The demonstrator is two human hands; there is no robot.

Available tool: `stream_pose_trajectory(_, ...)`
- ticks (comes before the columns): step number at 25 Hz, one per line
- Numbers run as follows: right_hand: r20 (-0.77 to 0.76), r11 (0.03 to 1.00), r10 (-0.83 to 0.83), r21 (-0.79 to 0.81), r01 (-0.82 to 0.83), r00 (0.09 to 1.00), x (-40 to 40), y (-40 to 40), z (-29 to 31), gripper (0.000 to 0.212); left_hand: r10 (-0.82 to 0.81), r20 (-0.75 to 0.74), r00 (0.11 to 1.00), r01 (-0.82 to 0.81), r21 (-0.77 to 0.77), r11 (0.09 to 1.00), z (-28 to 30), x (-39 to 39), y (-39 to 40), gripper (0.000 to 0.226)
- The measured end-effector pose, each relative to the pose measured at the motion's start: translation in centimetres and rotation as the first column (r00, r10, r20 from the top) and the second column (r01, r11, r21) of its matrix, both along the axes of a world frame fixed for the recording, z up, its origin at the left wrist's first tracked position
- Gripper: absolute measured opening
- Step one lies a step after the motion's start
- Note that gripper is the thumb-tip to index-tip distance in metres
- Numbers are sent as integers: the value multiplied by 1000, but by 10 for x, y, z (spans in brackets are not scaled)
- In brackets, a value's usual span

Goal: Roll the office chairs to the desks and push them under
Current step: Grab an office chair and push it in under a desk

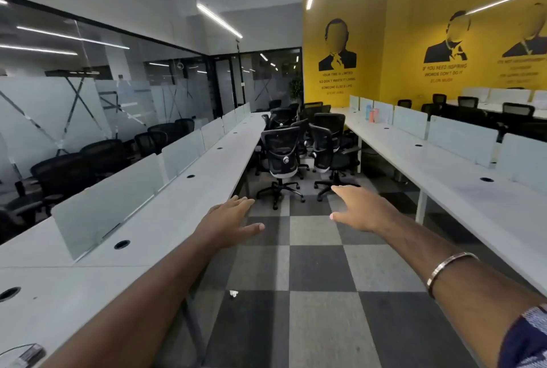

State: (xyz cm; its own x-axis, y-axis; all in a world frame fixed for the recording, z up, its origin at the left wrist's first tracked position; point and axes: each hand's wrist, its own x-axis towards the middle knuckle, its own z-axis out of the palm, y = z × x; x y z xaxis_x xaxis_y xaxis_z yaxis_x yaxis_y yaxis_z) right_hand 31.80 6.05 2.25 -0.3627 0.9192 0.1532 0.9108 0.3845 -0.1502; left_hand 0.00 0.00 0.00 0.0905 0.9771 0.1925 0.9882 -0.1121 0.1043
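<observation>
Both arms stretched forward over the aisle, palms down, nothing held. Left hand (pixel 229 221) has fingers straight and spread, hanging just off the aisle-side edge of the left desk row (pixel 165 205). Right hand (pixel 359 209) likewise flat with fingers extended, over the checkered carpet (pixel 310 273), well apart from the right desk row (pixel 444 178). Metal bangle (pixel 450 270) on the right forearm. Office chairs (pixel 302 142) sit bunched in a cluster at the far end of the aisle between the two desk rows, none tucked under. Nearest chair (pixel 281 160), black mesh back with white frame, stands backrest toward the camera, ahead of both hands and not touching either. A small white scrap (pixel 233 293) lies on the carpet near the left desk row's edge.
</observation>
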Motion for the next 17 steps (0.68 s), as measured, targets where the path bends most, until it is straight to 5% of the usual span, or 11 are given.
stream_pose_trajectory(17,13,998,-23,-66,24,1000,-102,384,-46,81,-24,-25,999,21,-99,995,-44,-100,382,83)
